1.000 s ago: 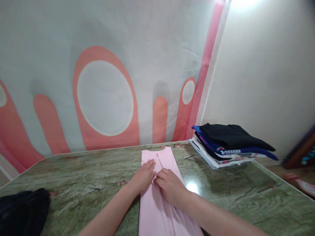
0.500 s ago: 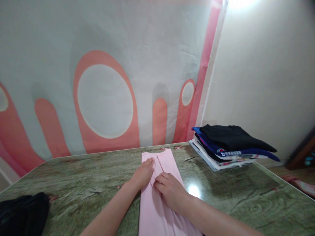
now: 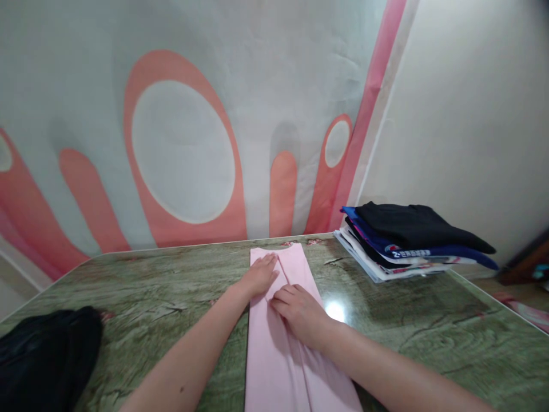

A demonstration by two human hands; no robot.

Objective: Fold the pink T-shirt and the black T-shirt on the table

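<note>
A long, narrow, pale pink folded cloth garment (image 3: 283,343) lies mid-table on the green marbled tabletop (image 3: 429,337). The left hand (image 3: 259,276) presses flat, fingers spread; the right hand (image 3: 300,312) pinches its centre fold.

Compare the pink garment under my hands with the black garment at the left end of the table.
The pink garment is pale; the black garment is dark. The pink garment lies flat in a long narrow folded strip; the black garment sits bunched. The left hand and right hand rest on the pink garment; nothing touches the black garment. Both lie on the green table.
</note>
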